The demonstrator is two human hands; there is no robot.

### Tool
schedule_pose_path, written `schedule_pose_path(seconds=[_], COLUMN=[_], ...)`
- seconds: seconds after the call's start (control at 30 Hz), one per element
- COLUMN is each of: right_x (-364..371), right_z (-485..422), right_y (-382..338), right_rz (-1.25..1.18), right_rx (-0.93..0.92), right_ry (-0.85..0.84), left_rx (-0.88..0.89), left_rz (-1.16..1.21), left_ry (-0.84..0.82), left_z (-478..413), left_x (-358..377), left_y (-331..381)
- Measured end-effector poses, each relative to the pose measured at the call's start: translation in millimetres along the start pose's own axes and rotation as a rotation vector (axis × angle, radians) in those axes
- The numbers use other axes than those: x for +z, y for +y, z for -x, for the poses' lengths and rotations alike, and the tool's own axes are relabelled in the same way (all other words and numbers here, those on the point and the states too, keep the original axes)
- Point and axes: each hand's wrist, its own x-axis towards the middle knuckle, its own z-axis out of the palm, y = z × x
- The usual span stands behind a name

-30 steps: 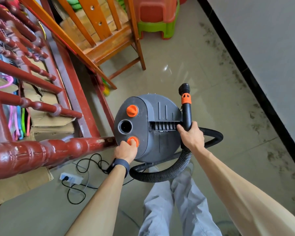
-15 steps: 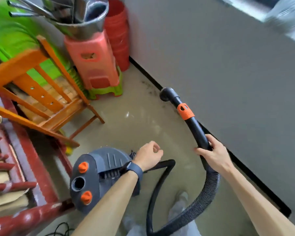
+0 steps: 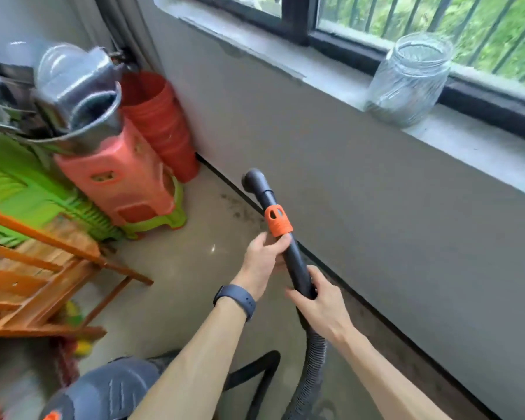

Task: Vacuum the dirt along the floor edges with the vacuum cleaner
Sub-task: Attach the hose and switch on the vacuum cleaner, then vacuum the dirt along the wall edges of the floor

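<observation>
Wand (image 3: pixel 295 262) partly hidden under left hand (image 3: pixel 262 259), right hand (image 3: pixel 322 307); canister (image 3: pixel 103 388) cropped.

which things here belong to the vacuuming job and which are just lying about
For the job: vacuum wand, gripped by left hand and right hand; ribbed hose; vacuum body; dirt along the wall edge.
Lying about: glass jar; pink stool; red plastic stack; wooden chair.

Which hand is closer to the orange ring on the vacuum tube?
The left hand. It grips the black tube just under the orange ring. The right hand holds the tube lower down, by the ribbed hose.
</observation>
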Motion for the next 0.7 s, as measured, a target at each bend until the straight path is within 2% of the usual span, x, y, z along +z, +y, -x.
schedule_pose_path(seconds=[0.1,0.23,0.37,0.5,0.6,0.7], right_x=[-2,-14,6,69,118,157], right_z=[-35,-93,-159,-228,-284,-338], right_y=[-10,-37,-66,-70,-56,-54], right_rz=[-0.169,-0.417,-0.408,-0.273,-0.199,-0.182], right_rx=[0.097,0.21,0.3,0.441,0.504,0.514], right_ry=[-0.154,-0.083,-0.239,-0.397,-0.292,-0.227], left_rx=[0.066,0.087,0.048,0.003,-0.024,-0.097], left_rz=[-0.142,-0.443,-0.576,-0.682,-0.638,-0.399], left_ry=[0.063,0.101,0.008,-0.107,-0.091,0.025], left_z=[-30,-61,-93,-130,-170,-198], left_x=[-12,-55,-103,-132,-155,-174], left_y=[16,36,29,11,-1,-11])
